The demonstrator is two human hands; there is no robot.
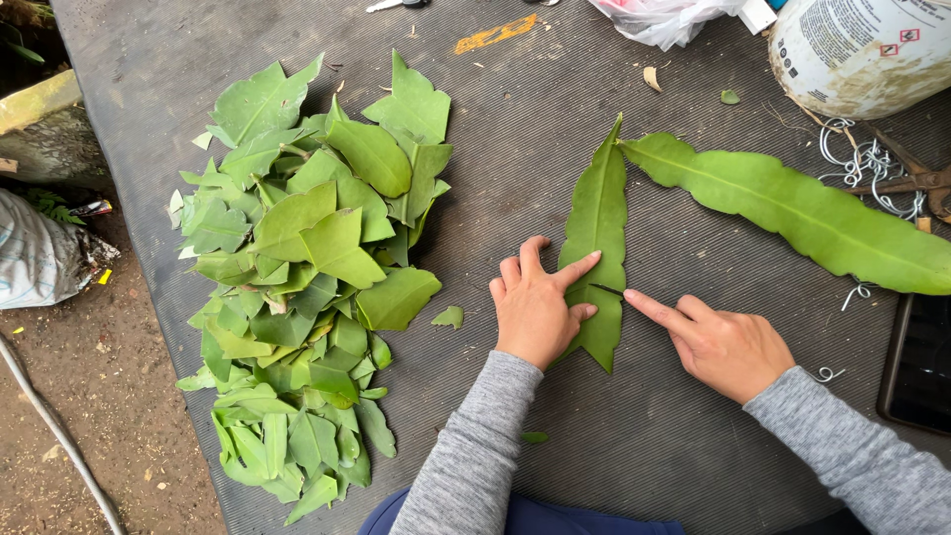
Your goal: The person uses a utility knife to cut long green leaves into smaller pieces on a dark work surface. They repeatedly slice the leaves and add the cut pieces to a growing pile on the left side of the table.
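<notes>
Green and long, a leaf (598, 233) lying flat on the dark ribbed tabletop (555, 119), pinned under the left hand (535, 309): fingers (578, 268) spread and pressed down on its lower half, gripping nothing. Right hand (721, 345) just beside the leaf's right edge, forefinger stretched along a thin dark blade (606, 289) (handle hidden in the closed fingers), blade tip touching the leaf near the midrib. Grey sleeves on both arms.

Further right, a second, larger long leaf (802, 213) slanting across the tabletop, its tip nearly meeting the tip of the first. Beyond it a tangle of white wire (864, 163), rusty shears (916, 181) at the frame's edge, a white bucket (857, 50) and a crumpled plastic bag (659, 18) along the top. Dark flat device (919, 362) at the right edge.

Well apart on the left, a big heap of cut leaf pieces (302, 267), one small piece (449, 317) stray between heap and left hand. Bare earth off the tabletop's left side.
</notes>
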